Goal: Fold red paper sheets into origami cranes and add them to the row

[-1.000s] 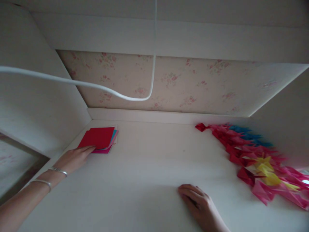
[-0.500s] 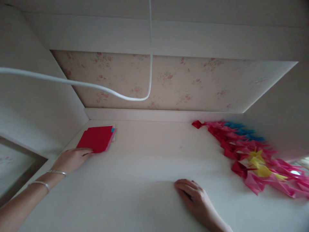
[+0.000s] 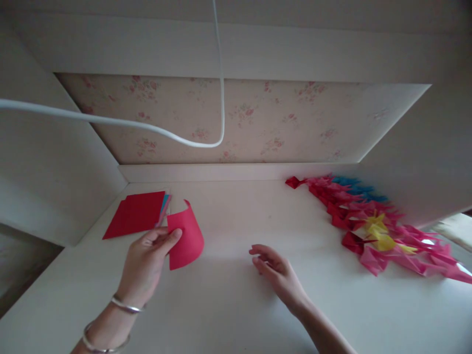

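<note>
A red sheet of paper (image 3: 186, 239), curled along its far side, is pinched at its left edge between the thumb and fingers of my left hand (image 3: 149, 253). Behind that hand lies a stack of coloured paper (image 3: 134, 214), red on top with blue and pink edges showing at its right. My right hand (image 3: 275, 270) is over the white table (image 3: 221, 305), fingers bent and slightly apart, with nothing in them. A gap separates it from the red sheet.
Folded paper cranes (image 3: 368, 221) in red, pink, yellow and blue spread along the table's right side. A white cable (image 3: 158, 129) hangs across the view in front of the flowered back panel (image 3: 258, 128). White side walls flank the table.
My left hand has lifted a red sheet off the stack and brought it rightward. My right hand has risen from resting on the table, its fingers opening. The view has shifted slightly.
</note>
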The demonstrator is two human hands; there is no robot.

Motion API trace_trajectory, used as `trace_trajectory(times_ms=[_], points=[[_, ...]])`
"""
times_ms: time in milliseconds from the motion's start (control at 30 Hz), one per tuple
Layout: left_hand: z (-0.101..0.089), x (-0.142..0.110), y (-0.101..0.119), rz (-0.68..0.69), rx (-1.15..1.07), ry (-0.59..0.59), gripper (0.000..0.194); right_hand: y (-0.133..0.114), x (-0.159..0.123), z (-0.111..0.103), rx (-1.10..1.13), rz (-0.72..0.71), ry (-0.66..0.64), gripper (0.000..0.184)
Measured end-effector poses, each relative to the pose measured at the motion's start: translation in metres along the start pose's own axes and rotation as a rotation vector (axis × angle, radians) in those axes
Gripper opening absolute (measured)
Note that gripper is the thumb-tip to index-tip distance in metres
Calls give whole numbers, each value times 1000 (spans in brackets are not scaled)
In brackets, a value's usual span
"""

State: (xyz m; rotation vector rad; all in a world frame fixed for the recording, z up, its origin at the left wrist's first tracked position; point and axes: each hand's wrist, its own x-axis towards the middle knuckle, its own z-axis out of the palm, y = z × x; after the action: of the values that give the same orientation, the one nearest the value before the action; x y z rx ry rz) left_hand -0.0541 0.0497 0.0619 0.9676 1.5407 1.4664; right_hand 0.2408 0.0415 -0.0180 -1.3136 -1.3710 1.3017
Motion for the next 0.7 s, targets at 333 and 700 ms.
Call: trace_trajectory(times_ms=[333, 700], points=[[55, -31, -45, -320, -377, -185, 35, -6, 11, 4, 565, 92, -134, 55], [31, -34, -77, -32, 38, -245, 54, 6, 15, 0, 574, 187, -26, 23]])
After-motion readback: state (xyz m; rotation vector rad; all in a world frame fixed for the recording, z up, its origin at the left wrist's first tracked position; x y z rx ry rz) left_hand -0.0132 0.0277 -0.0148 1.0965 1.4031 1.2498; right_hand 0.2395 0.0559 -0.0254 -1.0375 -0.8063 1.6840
